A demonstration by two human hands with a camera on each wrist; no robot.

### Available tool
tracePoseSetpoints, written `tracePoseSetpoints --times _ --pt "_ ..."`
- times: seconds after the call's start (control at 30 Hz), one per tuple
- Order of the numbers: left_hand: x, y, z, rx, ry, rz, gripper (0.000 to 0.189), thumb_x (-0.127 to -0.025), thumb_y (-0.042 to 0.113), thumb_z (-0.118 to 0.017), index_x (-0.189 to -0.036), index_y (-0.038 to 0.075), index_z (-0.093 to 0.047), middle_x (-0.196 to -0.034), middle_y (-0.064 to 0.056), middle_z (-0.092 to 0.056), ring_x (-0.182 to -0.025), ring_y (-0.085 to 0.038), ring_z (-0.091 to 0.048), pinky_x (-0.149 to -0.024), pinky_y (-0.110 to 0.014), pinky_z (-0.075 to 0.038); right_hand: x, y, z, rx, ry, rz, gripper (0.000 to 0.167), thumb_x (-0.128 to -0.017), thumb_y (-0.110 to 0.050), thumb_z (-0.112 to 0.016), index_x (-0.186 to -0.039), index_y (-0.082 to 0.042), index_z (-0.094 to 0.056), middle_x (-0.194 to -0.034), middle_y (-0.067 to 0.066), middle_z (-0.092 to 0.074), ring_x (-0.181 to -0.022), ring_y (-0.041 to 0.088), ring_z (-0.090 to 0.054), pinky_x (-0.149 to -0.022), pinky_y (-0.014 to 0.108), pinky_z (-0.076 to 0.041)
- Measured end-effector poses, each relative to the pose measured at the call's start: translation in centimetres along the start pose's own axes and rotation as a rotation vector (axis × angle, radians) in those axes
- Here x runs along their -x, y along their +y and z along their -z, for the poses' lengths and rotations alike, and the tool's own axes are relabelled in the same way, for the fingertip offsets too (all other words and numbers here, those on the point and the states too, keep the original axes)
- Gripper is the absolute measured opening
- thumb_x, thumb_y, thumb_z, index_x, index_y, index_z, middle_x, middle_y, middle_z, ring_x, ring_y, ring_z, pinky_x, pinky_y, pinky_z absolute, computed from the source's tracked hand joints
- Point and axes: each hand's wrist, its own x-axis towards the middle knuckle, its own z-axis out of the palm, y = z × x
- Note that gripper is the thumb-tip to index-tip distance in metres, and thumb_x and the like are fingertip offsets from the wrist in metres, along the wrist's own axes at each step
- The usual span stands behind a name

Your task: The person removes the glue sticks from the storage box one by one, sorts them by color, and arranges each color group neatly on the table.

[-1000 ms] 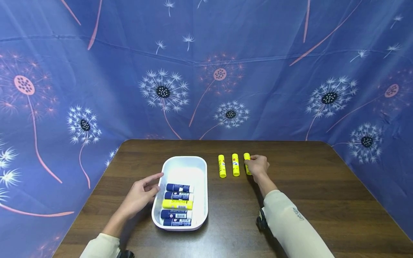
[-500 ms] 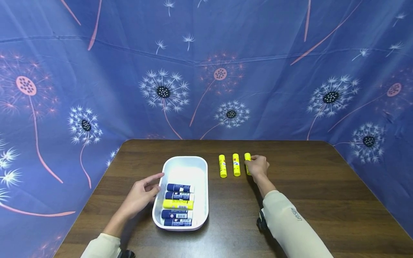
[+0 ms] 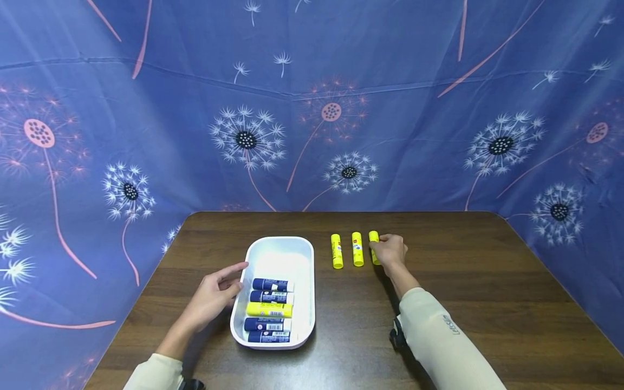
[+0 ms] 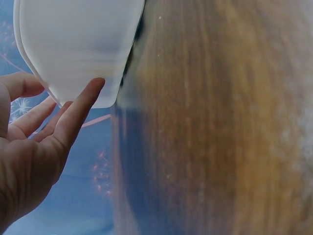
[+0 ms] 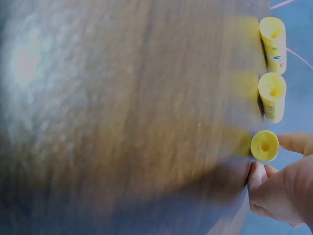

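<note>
My right hand (image 3: 390, 251) pinches the rightmost yellow glue stick (image 3: 374, 236), which lies on the table with its round end (image 5: 264, 146) toward the right wrist camera. Two more yellow glue sticks, a middle one (image 3: 357, 249) and a left one (image 3: 337, 251), lie beside it in a row, apart from one another. My left hand (image 3: 209, 298) rests its fairly straight fingers against the left wall of a white plastic tray (image 3: 278, 254). In the left wrist view, fingertips (image 4: 95, 87) touch the tray's outer side (image 4: 78, 54).
Inside the tray's near half lie several dark blue glue sticks (image 3: 267, 324) and one yellow glue stick (image 3: 269, 309), side by side. All stands on a brown wooden table (image 3: 463, 260). Behind it hangs a blue cloth (image 3: 414, 108) with a dandelion print.
</note>
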Motion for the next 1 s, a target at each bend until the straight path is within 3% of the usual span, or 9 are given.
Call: tracePoseSetpoints --times 0.1,0.2,0.3,0.4,0.63,0.8,1.0 --pt "0.1 0.1 0.0 0.007 0.000 0.001 0.049 -0.100 0.005 -0.061 -0.148 0.007 -0.055 -0.149 -0.030 -0.053 -0.125 -0.038 -0.066 -0.080 -0.037 -0.066 0.0 -0.1 0.0 -0.028 0.005 -0.009 0.048 -0.097 -0.013 -0.062 -0.139 0.009 -0.057 -0.135 0.029 -0.059 -0.138 0.045 -0.040 -0.079 0.029 -0.060" --pt "0.1 0.1 0.0 0.005 0.003 0.006 0.049 -0.100 0.005 -0.061 -0.148 0.007 -0.055 -0.149 -0.029 -0.054 -0.125 -0.037 -0.066 -0.080 -0.036 -0.066 0.0 -0.3 0.1 -0.059 -0.003 -0.017 0.048 -0.097 -0.014 -0.061 -0.138 0.011 -0.057 -0.138 0.029 -0.054 -0.143 0.047 -0.031 -0.096 0.042 -0.059" --pt "0.1 0.1 0.1 -0.001 0.006 0.007 0.049 -0.100 0.005 -0.061 -0.148 0.008 -0.055 -0.149 -0.029 -0.054 -0.124 -0.036 -0.067 -0.080 -0.035 -0.066 -0.1 -0.6 0.5 -0.075 -0.012 -0.020 0.049 -0.098 -0.017 -0.061 -0.138 0.011 -0.057 -0.145 0.029 -0.049 -0.149 0.047 -0.022 -0.115 0.055 -0.044" --pt "0.1 0.1 0.1 -0.009 0.007 0.008 0.049 -0.100 0.006 -0.061 -0.148 0.008 -0.055 -0.149 -0.028 -0.054 -0.125 -0.035 -0.066 -0.080 -0.035 -0.066 -0.3 -1.1 1.1 -0.088 -0.007 -0.006 0.050 -0.099 -0.021 -0.061 -0.139 0.009 -0.057 -0.150 0.027 -0.047 -0.152 0.047 -0.018 -0.123 0.060 -0.032" --pt "0.0 0.0 0.1 -0.011 0.005 0.010 0.049 -0.100 0.007 -0.060 -0.149 0.009 -0.055 -0.152 -0.026 -0.052 -0.127 -0.036 -0.065 -0.084 -0.036 -0.065 -0.4 -3.8 1.5 -0.151 -0.017 0.079 0.050 -0.100 -0.024 -0.063 -0.142 0.001 -0.059 -0.147 0.023 -0.056 -0.140 0.041 -0.047 -0.116 0.052 -0.046" --pt "0.0 0.0 0.1 -0.003 0.001 0.006 0.048 -0.100 0.007 -0.061 -0.148 0.009 -0.055 -0.152 -0.026 -0.052 -0.127 -0.037 -0.065 -0.084 -0.037 -0.065 -0.1 -6.1 0.7 -0.286 -0.154 0.136 0.046 -0.099 -0.017 -0.064 -0.142 0.000 -0.059 -0.145 0.021 -0.058 -0.133 0.031 -0.056 -0.116 0.043 -0.046" --pt "-0.1 0.0 0.0 -0.003 -0.001 0.006 0.049 -0.100 0.007 -0.061 -0.149 0.009 -0.055 -0.151 -0.027 -0.053 -0.126 -0.036 -0.066 -0.084 -0.037 -0.065 1.5 -8.6 -1.0 -0.343 -0.348 0.266 0.043 -0.099 -0.011 -0.066 -0.140 0.002 -0.061 -0.134 0.020 -0.066 -0.114 0.015 -0.064 -0.113 0.035 -0.049"
